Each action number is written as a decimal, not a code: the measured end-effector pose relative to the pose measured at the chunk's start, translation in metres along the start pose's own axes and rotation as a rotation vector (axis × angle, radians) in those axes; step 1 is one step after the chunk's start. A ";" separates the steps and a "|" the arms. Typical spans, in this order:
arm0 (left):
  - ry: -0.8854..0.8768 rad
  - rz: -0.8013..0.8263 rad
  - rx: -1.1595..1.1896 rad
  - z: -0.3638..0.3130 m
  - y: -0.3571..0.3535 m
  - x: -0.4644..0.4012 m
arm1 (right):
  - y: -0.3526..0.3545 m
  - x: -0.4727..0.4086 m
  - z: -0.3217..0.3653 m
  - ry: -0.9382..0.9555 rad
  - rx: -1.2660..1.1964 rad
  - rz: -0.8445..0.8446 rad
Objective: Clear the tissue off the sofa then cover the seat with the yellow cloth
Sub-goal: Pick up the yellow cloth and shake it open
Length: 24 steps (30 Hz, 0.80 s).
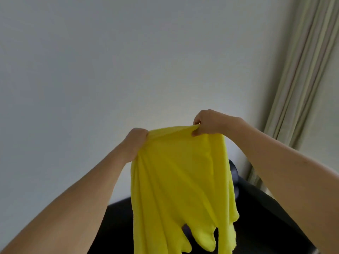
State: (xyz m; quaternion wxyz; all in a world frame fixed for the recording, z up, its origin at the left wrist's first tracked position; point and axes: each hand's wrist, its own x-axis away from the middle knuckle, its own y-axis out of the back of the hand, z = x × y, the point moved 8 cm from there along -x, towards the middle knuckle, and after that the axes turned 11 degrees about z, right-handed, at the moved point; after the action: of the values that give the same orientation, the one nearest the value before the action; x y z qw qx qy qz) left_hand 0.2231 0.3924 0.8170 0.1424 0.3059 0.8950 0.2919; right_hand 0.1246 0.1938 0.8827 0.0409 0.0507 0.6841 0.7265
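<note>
The yellow cloth hangs in loose folds in front of me, held up by its top edge. My left hand grips the upper left of that edge. My right hand pinches the upper right, a little higher. Both arms reach forward and up. Below and behind the cloth lies the dark sofa, mostly hidden by the hanging fabric. No tissue shows in this view.
A plain pale wall fills most of the view. A beige curtain hangs at the right, reaching down beside the sofa. A dark rounded object peeks out behind the cloth's right edge.
</note>
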 end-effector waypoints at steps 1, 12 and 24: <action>-0.025 -0.069 0.135 -0.003 0.013 0.001 | -0.019 -0.002 -0.016 -0.086 0.073 0.103; 0.227 -0.139 -0.312 0.016 0.038 0.002 | -0.057 0.020 -0.053 -0.101 -1.479 -0.101; 0.010 -0.001 -0.009 0.016 -0.036 -0.020 | -0.093 0.036 -0.070 -0.075 -0.518 0.050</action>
State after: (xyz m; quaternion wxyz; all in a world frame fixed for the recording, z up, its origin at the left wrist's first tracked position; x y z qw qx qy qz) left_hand 0.2292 0.3636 0.7835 0.1394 0.3034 0.8944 0.2975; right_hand 0.0787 0.1350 0.7860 0.0599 0.0823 0.4717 0.8759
